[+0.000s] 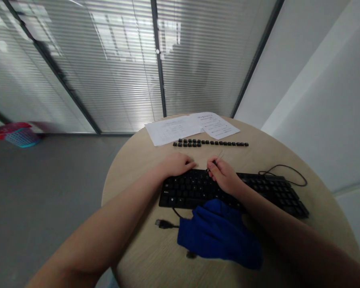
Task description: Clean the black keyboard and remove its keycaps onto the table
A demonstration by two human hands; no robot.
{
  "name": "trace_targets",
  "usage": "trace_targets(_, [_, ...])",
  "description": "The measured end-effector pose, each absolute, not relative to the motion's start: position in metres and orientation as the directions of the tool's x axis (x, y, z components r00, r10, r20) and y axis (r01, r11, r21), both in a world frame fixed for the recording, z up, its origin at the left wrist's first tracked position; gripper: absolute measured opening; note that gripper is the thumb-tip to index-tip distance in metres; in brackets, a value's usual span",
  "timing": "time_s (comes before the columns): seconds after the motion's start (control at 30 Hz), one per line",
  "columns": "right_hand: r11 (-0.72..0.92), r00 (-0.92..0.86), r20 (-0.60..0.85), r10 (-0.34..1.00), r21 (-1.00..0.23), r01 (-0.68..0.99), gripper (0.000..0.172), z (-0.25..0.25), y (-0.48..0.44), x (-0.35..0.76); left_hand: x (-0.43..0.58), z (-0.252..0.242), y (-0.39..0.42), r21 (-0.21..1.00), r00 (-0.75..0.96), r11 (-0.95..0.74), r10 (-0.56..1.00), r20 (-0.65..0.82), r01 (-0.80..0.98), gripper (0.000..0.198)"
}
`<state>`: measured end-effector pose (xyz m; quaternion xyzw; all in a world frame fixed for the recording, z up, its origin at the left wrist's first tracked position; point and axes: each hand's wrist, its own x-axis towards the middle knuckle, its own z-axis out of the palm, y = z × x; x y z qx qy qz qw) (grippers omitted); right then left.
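Observation:
A black keyboard (189,186) lies across the round table, its top row of keys partly hidden by my hands. My left hand (178,163) rests at its far left edge, fingers lying loosely and nothing seen in them. Over the upper middle of the keys, my right hand (221,173) is closed around a small dark tool with thin wire ends, which looks like a keycap puller (215,162). Its lower tip is by the keys; contact cannot be made out. Beyond the hands, loose black keycaps (195,143) stand in rows, two rows deep on the left.
Printed papers (174,130) lie at the table's (132,160) far side. A blue cloth (219,236) covers part of the keyboard's near edge, beside a USB plug (165,224). The cable (300,176) loops at right. A basket (22,136) stands on the floor at left.

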<state>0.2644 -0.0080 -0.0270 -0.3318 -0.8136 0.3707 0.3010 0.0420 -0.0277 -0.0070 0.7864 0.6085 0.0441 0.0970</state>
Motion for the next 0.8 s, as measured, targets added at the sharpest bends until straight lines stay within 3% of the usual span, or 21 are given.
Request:
trace_targets(0.4, [0.267,-0.589,0.038,0.807,-0.914,0.306,0.035,-0.0213,-0.0053,0.2627,0.0392,-0.0034,-0.0265,0.231,0.275,-0.249,0.958,-0.087,0.941,0.051])
trace_targets(0.8, [0.386,-0.631,0.103,0.769,-0.862,0.330,0.032,-0.0218,-0.0069,0.2645,0.0395,-0.0082,-0.0263,0.242,0.259,-0.240,0.965,-0.048,0.940,0.048])
